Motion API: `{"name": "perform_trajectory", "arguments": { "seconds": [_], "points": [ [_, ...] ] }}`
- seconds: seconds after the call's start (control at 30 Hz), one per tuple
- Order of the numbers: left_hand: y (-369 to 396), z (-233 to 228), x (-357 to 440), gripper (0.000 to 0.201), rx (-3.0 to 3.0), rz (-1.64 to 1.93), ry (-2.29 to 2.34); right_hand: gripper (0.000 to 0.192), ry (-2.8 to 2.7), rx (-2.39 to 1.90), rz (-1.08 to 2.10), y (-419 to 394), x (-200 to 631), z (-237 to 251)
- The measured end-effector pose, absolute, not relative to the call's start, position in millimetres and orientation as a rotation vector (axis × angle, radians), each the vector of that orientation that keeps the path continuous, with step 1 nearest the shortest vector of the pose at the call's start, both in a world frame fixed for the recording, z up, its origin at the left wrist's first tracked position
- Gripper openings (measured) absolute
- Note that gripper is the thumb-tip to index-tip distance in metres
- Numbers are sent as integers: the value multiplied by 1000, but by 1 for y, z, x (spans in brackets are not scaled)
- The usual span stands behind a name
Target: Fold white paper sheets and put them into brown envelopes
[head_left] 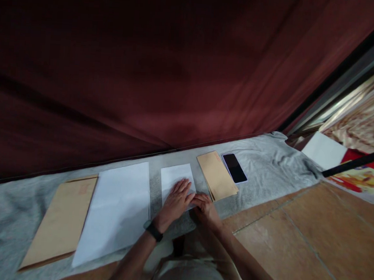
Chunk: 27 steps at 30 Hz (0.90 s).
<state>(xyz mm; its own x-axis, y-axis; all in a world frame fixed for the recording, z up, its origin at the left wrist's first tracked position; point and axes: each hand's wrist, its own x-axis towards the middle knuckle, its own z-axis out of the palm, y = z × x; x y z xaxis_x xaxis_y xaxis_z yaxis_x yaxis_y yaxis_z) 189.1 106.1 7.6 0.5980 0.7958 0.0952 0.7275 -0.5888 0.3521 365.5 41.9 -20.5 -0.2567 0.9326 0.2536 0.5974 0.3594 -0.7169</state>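
Observation:
A white sheet of paper (175, 173), small and perhaps folded, lies in front of me on a grey cloth. My left hand (177, 199) rests flat on it, fingers stretched out and slightly apart, with a dark-banded watch (153, 230) at the wrist. At the sheet's near right corner, my right hand (204, 204) has its fingers bent and closed on the paper's edge. The two hands almost touch. Part of the near edge is hidden beneath them. Just right of the paper sit brown envelopes (218, 176), stacked and flat.
Left of my hands lies a stack of large white paper (118, 212), with bigger brown envelopes (61, 221) beyond it. A phone (234, 168) is at the right on the grey cloth (268, 167). A dark red curtain (164, 91) hangs behind; floor tiles (295, 233) spread at the right.

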Motion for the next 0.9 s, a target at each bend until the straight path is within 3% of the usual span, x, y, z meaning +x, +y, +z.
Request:
{"name": "perform_trajectory", "arguments": {
  "seconds": [0.2,0.47,0.77,0.9],
  "points": [
    [116,-8,161,50,2479,324,1345,53,-1888,-1303,597,40,366,-34],
    [66,-14,102,59,2359,389,1222,43,-1869,-1336,657,42,368,-34],
    [77,-23,101,25,2099,724,1380,30,-1694,-1393,674,41,367,-31],
    [76,-25,102,27,1954,857,1398,25,-1640,-1417,677,43,366,-25]
  ]
}}
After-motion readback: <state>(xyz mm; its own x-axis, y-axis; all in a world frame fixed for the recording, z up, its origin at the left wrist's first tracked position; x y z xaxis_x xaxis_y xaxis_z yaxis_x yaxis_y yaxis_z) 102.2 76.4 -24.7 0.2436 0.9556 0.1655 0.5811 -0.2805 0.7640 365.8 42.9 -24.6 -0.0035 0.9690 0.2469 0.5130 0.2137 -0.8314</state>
